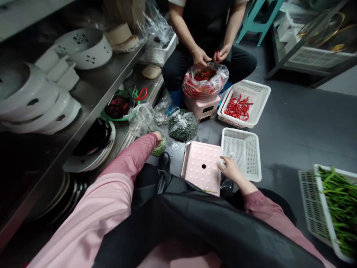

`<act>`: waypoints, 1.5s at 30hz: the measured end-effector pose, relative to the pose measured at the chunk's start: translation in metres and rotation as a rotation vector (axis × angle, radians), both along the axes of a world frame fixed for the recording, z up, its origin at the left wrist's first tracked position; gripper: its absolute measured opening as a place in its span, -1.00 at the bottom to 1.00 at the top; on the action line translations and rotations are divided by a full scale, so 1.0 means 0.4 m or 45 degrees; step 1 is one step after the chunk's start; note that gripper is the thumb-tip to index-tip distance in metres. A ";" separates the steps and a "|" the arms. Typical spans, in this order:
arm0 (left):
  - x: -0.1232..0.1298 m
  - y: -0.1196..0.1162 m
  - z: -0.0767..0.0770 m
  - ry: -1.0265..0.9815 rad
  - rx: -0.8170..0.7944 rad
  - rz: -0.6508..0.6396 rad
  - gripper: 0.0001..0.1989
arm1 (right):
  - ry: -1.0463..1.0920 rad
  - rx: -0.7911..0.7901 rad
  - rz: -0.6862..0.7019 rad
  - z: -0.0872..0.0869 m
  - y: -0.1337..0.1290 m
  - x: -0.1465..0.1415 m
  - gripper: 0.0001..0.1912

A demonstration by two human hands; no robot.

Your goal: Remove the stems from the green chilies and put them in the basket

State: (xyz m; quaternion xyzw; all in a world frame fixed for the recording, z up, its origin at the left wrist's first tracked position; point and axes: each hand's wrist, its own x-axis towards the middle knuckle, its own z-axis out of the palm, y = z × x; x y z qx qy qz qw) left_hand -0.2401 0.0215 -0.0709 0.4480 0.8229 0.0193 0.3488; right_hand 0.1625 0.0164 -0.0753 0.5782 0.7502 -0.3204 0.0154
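My left hand (158, 138) reaches down at a clear plastic bag (159, 147) with chopped green pieces inside; its fingers are mostly hidden, so I cannot see whether it grips the bag. My right hand (230, 169) is at the right edge of a low pink stool (195, 163), fingers apart and holding nothing. Beside that hand lies a white perforated basket (255, 156) with no contents. Just beyond the stool sits a tied clear bag of dark green vegetables (182, 126). A small green scrap (209, 191) lies on the stool's near edge.
Opposite me, a seated person's hands (210, 57) handle red chilies over a bag of chilies (205, 80) on another pink stool (202, 106). White baskets (263, 100) hold loose red chilies. Green beans or peppers (341, 208) fill a basket at right. Metal shelving (108, 87) with dishes runs along the left.
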 end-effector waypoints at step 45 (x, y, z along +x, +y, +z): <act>0.296 0.069 0.418 0.097 0.542 -0.360 -0.82 | 0.288 -0.165 -0.893 -0.079 -0.060 -0.004 -0.31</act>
